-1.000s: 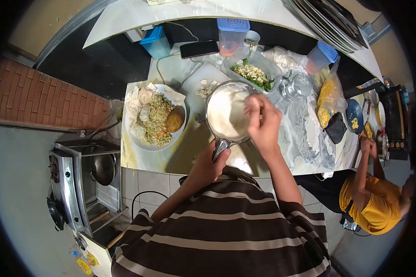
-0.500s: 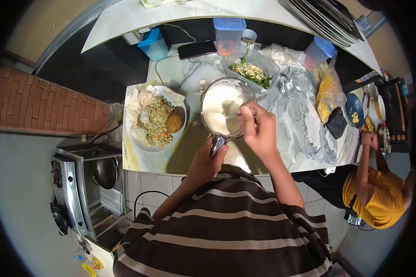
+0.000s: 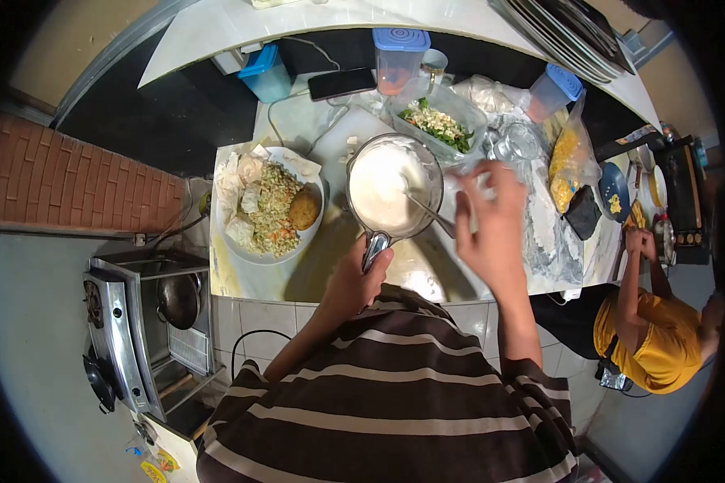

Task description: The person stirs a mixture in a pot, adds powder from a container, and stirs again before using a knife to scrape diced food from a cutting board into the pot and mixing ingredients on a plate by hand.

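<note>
The right hand (image 3: 495, 221) has moved away from the pan (image 3: 348, 191). In the earlier frames it was over the pan's right side, with its fingers bunched together near the rim; now it is over the table (image 3: 507, 270) to the right of the pan, its fingers parted and loosely curled, slightly blurred. A metal spoon (image 3: 432, 214) now shows clearly, its lower end in the creamy white mixture (image 3: 383, 189) and its handle slanting out across the rim toward the right hand. The fingers appear to be off the spoon, though I cannot tell whether one still touches its end.

The left hand (image 3: 354, 282) stays closed around the pan's handle (image 3: 375, 251), on the side nearest the person. Since the first frame the pan has shifted slightly toward the plate (image 3: 250, 257), hiding most of the pale pieces that lay beside it. I cannot tell whether its base touches the table.

The plate, with chopped filling (image 3: 271, 208) and a round brown patty (image 3: 303, 210), sits left of the pan as before. Behind the pan, to the right, is a clear container (image 3: 477, 133) of greens topped with chopped bits.
</note>
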The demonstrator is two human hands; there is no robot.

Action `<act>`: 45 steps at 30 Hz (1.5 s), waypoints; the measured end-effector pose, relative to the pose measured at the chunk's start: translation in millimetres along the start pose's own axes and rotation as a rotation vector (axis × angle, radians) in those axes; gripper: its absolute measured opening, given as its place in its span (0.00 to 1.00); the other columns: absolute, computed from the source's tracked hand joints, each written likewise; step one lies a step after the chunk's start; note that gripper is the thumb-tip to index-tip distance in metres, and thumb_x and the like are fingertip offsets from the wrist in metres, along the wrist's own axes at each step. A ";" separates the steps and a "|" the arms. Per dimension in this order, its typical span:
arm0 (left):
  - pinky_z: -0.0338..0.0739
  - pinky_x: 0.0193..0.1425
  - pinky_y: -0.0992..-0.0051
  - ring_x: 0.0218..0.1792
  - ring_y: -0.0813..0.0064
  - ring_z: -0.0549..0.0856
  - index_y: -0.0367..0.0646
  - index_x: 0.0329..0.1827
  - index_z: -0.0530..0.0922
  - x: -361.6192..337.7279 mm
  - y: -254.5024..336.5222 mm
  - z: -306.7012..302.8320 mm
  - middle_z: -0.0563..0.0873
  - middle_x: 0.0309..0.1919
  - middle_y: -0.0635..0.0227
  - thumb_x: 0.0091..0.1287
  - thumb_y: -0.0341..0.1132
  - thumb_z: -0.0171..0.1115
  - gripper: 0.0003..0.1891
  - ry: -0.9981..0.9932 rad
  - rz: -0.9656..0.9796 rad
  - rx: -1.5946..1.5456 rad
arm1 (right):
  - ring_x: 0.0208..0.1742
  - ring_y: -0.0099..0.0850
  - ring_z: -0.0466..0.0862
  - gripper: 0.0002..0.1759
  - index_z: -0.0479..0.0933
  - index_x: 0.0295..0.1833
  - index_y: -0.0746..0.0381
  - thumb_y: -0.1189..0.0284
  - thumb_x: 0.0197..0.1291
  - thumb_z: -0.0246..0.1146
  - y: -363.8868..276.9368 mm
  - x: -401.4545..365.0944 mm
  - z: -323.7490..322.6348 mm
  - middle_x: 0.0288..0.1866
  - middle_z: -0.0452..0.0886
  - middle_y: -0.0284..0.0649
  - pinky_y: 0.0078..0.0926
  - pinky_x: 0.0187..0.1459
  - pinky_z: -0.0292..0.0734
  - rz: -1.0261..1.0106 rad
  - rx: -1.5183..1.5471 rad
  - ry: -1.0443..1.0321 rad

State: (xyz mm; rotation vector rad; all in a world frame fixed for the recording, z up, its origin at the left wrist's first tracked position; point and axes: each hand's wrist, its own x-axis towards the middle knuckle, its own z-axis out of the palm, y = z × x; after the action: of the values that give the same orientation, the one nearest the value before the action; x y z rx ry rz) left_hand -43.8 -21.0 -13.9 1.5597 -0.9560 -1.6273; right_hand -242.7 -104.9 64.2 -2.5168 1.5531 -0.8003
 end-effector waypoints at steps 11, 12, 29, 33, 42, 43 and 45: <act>0.65 0.19 0.78 0.16 0.86 0.72 0.40 0.47 0.73 -8.8 -0.4 -1.7 0.75 0.19 0.76 0.76 0.39 0.59 0.11 -0.059 0.075 0.004 | 0.62 0.42 0.70 0.32 0.81 0.64 0.55 0.80 0.48 0.64 -5.5 10.8 64.4 0.58 0.71 0.43 0.42 0.59 0.65 -0.224 -0.173 -0.363; 0.65 0.19 0.78 0.16 0.86 0.72 0.40 0.47 0.73 -8.9 0.2 -1.9 0.75 0.19 0.76 0.76 0.39 0.59 0.11 -0.063 0.074 0.003 | 0.62 0.42 0.70 0.32 0.81 0.64 0.55 0.80 0.48 0.64 -5.1 11.1 64.6 0.59 0.71 0.43 0.42 0.59 0.65 -0.205 -0.165 -0.376; 0.63 0.16 0.81 0.15 0.89 0.68 0.43 0.48 0.72 -9.9 5.5 -6.5 0.72 0.20 0.79 0.77 0.38 0.58 0.09 -0.086 0.008 -0.093 | 0.54 0.43 0.71 0.20 0.81 0.63 0.61 0.67 0.68 0.59 -1.2 5.7 33.2 0.51 0.69 0.46 0.39 0.57 0.65 -0.040 0.155 -0.286; 0.63 0.16 0.80 0.15 0.89 0.68 0.42 0.49 0.72 -9.9 2.9 -7.5 0.72 0.20 0.79 0.77 0.38 0.58 0.09 -0.082 0.005 -0.096 | 0.54 0.42 0.70 0.20 0.81 0.63 0.60 0.63 0.71 0.58 5.7 2.2 25.1 0.50 0.68 0.45 0.39 0.58 0.64 0.001 0.240 -0.333; 0.64 0.15 0.80 0.15 0.88 0.68 0.42 0.48 0.71 -12.1 4.9 -6.8 0.72 0.20 0.78 0.77 0.38 0.57 0.09 -0.093 0.017 -0.056 | 0.54 0.43 0.71 0.18 0.81 0.62 0.60 0.69 0.70 0.60 20.7 -0.7 31.2 0.50 0.67 0.45 0.38 0.60 0.66 0.036 0.536 -0.345; 0.64 0.15 0.80 0.15 0.88 0.68 0.42 0.48 0.71 -11.8 5.1 -7.2 0.72 0.20 0.78 0.77 0.38 0.57 0.09 -0.097 0.009 -0.078 | 0.54 0.43 0.71 0.18 0.81 0.62 0.60 0.69 0.70 0.60 21.7 -3.0 31.0 0.50 0.67 0.45 0.38 0.60 0.66 0.034 0.535 -0.344; 0.64 0.15 0.80 0.15 0.88 0.68 0.42 0.48 0.71 -11.3 4.5 -8.1 0.72 0.20 0.78 0.77 0.38 0.57 0.09 -0.094 0.000 -0.104 | 0.54 0.46 0.73 0.21 0.77 0.66 0.60 0.74 0.68 0.61 19.9 -11.8 29.9 0.49 0.69 0.47 0.37 0.60 0.69 0.056 0.571 -0.249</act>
State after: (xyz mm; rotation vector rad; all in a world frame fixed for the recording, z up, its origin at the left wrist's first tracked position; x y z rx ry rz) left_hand -35.2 -13.8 -4.4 1.4240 -0.9049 -1.7354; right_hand -249.0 -110.5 27.3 -2.0544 1.1117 -0.7535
